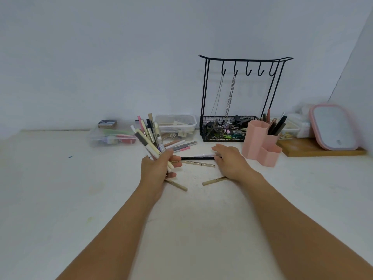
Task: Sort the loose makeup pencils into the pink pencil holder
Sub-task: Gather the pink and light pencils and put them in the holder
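Left hand (156,170) had its grip closed round a fanned bundle of makeup pencils (149,136), cream, pink, grey and black barrels, tips pointing up and away from the person; exact count in the bundle not readable, roughly ten. Right hand (230,161) lay palm down with fingers loosely extended, fingertips on a long black pencil (196,157) lying flat on the desk; grip not closed on it.

Loose on the white desk (60,188): three slim beige pencils, one (198,163) just below the black one, one (177,185) partly under the left hand, one (215,180) partly under the right wrist. A cluster of about four more pencils (180,146), brown, white and grey, lay behind the left hand.

Pink plastic hexagonal pencil holder (260,145), three joined cells, stood just right of the right hand; the rear cell held a few dark pencils, the two in front showed nothing.

Behind it: one black wire jewellery stand (242,93) with five hooks, two chains hanging, basket base full of small items. Two clear plastic boxes (175,123) left of it. One pink-rimmed rectangular mirror (334,127) on a wooden board (314,151) at far right.

Desk top was scuffed and faintly stained; plain pale blue-white wall (101,57) behind, corner at right.
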Demonstrator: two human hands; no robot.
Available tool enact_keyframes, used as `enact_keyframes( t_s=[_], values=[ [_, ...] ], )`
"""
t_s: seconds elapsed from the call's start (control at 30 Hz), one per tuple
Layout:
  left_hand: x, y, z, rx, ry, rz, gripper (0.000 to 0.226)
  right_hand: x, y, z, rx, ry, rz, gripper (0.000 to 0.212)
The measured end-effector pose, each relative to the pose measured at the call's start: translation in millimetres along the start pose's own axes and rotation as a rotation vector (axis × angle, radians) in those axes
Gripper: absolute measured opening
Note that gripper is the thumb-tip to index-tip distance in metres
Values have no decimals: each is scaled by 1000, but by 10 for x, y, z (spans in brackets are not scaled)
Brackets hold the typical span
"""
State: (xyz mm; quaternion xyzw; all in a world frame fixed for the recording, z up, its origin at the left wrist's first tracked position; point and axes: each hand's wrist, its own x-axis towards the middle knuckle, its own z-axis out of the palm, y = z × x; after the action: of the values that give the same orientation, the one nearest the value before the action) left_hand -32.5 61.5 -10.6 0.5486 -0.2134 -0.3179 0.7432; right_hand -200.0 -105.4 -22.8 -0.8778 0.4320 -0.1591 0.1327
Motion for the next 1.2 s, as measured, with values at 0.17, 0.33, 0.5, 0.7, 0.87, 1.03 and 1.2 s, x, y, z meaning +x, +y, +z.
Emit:
enact_keyframes(
  t_s=[0.17,0.33,0.5,0.7,0.87,1.03,1.2],
  values=[
    [28,-30,-24,14,-27,8,15,-11,-36,-29,-49,90,36,30],
    [36,-56,-37,15,-38,27,29,-32,1,-66,71,98,72,25],
    [18,-46,-47,6,-54,31,34,-32,-38,-113,150,45,120,25],
    [-5,-35,-50,12,-56,24,29,-41,-71,-243,245,-65,265,27],
    [-6,-28,-45,24,-40,11,44,-110,-76,-325,401,42,280,23],
    [-46,-18,-14,27,-71,16,57,-286,-432,-459,945,142,176,17],
    [-163,9,13,46,-199,35,50,-462,-917,-310,1046,-124,-59,20]
  ],
)
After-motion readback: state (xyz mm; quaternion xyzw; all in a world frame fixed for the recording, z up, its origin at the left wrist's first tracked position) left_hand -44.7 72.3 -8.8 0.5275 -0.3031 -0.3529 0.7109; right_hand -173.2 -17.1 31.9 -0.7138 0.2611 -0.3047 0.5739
